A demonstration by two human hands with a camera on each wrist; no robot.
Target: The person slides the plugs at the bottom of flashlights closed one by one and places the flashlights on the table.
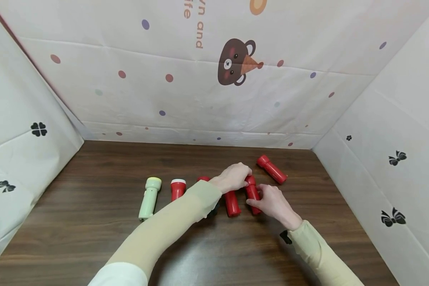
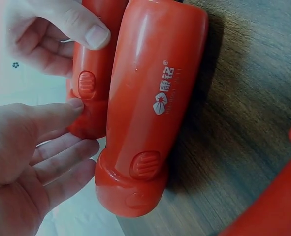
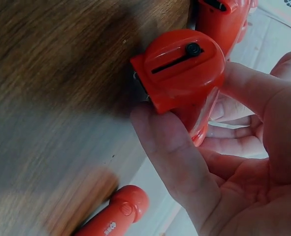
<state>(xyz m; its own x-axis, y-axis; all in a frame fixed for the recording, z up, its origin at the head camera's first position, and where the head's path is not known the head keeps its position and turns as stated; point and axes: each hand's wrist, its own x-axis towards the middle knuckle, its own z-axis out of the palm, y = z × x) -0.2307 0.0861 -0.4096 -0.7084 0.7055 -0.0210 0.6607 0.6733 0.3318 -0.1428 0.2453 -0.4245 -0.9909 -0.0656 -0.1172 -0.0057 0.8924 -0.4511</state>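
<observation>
Between my two hands is a red flashlight [image 1: 252, 193] lying on the table. My left hand [image 1: 234, 177] reaches across and pinches its head end between thumb and fingers. Lower down, my right hand [image 1: 273, 201] grips the same flashlight near its tail. In the right wrist view the tail end [image 3: 177, 73] shows a slot with a black slider, the right thumb and fingers on either side. Right alongside is another red flashlight [image 2: 145, 93] with white lettering and a ribbed switch; its head is hidden under the left hand in the head view.
A separate red flashlight [image 1: 274, 171] lies slanted at the back right. To the left are a pale green flashlight [image 1: 149, 201], a white-rimmed red flashlight [image 1: 178, 189] and a red flashlight head [image 1: 203, 178], the latter two partly behind the left sleeve. A patterned white sheet [image 1: 200, 99] stands behind the table.
</observation>
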